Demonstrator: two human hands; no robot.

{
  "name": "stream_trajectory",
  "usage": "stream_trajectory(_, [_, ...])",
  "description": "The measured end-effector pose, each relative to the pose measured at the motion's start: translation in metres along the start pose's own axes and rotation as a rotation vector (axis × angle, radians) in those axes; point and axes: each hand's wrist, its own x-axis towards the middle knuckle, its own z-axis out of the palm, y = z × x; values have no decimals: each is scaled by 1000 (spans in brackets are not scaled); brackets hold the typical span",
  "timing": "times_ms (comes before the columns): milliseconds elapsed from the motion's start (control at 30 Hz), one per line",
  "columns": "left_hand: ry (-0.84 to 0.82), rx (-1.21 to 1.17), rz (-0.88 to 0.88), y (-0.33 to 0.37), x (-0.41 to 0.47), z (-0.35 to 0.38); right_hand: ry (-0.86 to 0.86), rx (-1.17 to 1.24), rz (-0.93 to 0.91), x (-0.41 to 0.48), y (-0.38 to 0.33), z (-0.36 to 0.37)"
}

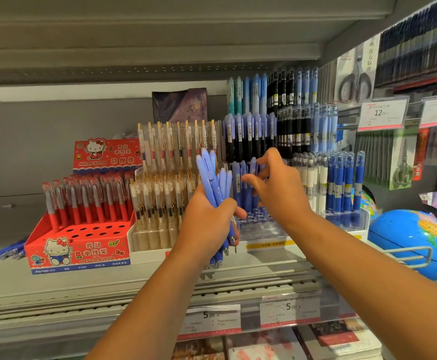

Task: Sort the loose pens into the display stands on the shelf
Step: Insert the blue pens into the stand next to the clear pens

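- Several loose pens (7,252) lie flat on the shelf (108,281) at the far left, beside a red stand (79,240) whose front holes are open.
- Next comes a clear stand (160,229) packed with gold-clipped pens.
- The left hand (207,224) is raised in front of that stand with the forearm angled up from below. Its fingers are wrapped round a bundle of blue pens (213,178), tips down and caps up.
- These pens look light, stiff and smooth. A loose fistful could fan out or slide, so the mid-barrel hold suits the bundle, and a single pen is best pinched near its cap.
- The blue stand (261,224) sits just right of the bundle. Its back rows are filled and the front holes are empty.
- The right hand (277,188) reaches in over those holes with the wrist bent. Its thumb and forefinger are narrowed round the top of a blue pen (253,167) standing in the row, apparently pinching it.
- A globe (404,235) rests at the far right.
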Motion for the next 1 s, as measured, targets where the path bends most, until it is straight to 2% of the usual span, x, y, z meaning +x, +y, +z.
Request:
stream_trajectory(367, [-4,-92,7,2,-2,1,-163,-98,61,3,-3,8])
stream_trajectory(733, [43,-76,43,-1,-1,-1,-123,-115,28,-1,1,3])
stream_trajectory(833, [42,-67,28,-1,-3,-1,-35,-176,3,-3,1,2])
stream_trajectory(900, [40,-67,19,-1,-3,-1,38,-96,7,-4,0,0])
stream_trajectory(1000, [46,-75,10,0,-4,-1,-27,325,80,-6,-10,-4])
